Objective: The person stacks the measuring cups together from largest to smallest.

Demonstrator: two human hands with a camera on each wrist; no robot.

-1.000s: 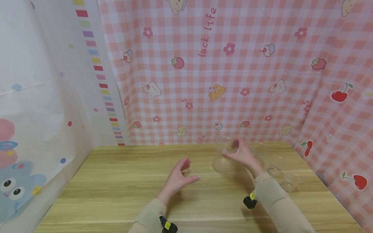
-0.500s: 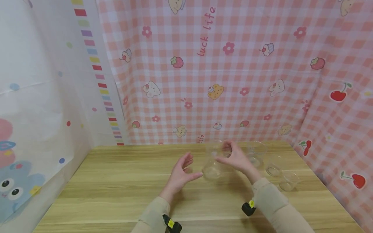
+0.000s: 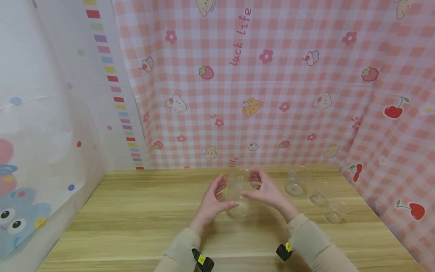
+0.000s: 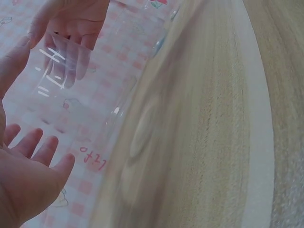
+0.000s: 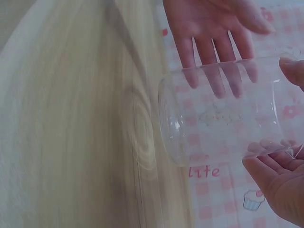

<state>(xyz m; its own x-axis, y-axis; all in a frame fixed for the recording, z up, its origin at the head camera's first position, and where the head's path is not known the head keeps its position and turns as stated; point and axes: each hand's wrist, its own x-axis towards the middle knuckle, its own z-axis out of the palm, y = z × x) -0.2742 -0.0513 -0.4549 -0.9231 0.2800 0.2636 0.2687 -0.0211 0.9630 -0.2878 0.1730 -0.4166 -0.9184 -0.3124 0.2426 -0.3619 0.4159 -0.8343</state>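
Note:
A clear, straight-sided beaker (image 3: 236,193) is between my two hands above the wooden table, its base low over the boards. My right hand (image 3: 266,192) grips it near the rim, thumb on one side and fingers on the other, as the right wrist view shows. Across from it, my left hand (image 3: 211,206) curves loosely around the other side, thumb spread from the fingers. In the right wrist view the fingers of the left hand (image 5: 209,33) overlap the beaker's wall (image 5: 216,116). The left wrist view shows the left hand's palm (image 4: 33,175) facing the beaker.
Three more clear vessels stand to the right: a larger one (image 3: 296,186) at the back, a smaller one (image 3: 318,198) beside it and another small one (image 3: 336,212) nearer. The wooden table (image 3: 136,219) ends at a pink checked curtain (image 3: 217,90).
My right hand has brought the beaker leftward and nearer, away from the other vessels. The left hand has moved slightly right and now lies against the beaker's outline.

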